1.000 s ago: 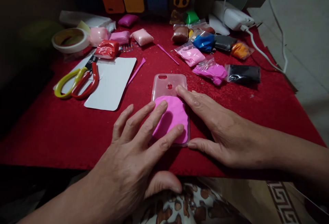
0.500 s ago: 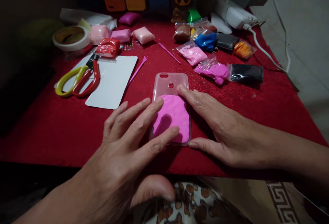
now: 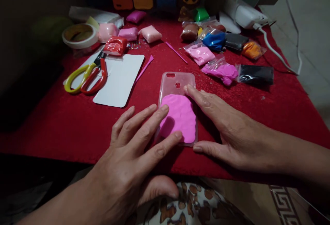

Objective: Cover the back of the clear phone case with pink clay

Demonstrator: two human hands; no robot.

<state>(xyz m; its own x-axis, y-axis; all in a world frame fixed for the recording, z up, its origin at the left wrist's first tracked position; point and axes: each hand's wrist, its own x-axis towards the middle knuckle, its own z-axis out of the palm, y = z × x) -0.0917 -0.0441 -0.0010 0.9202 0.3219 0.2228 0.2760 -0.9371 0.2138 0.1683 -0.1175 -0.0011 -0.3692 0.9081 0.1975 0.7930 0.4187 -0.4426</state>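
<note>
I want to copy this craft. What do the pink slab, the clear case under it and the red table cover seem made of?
Pink slab: likely soft modelling clay, matt, pressed flat with an uneven edge. Clear case: glossy see-through plastic or silicone, I cannot tell which; red shows through it. Red table cover: napped, velvet-like fabric, probably, with a speckled pile.

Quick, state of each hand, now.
Left hand: open, fingers spread, fingertips on the pink clay in the case.
Right hand: open, flat beside the case, touching its edge, gripping nothing.
</note>
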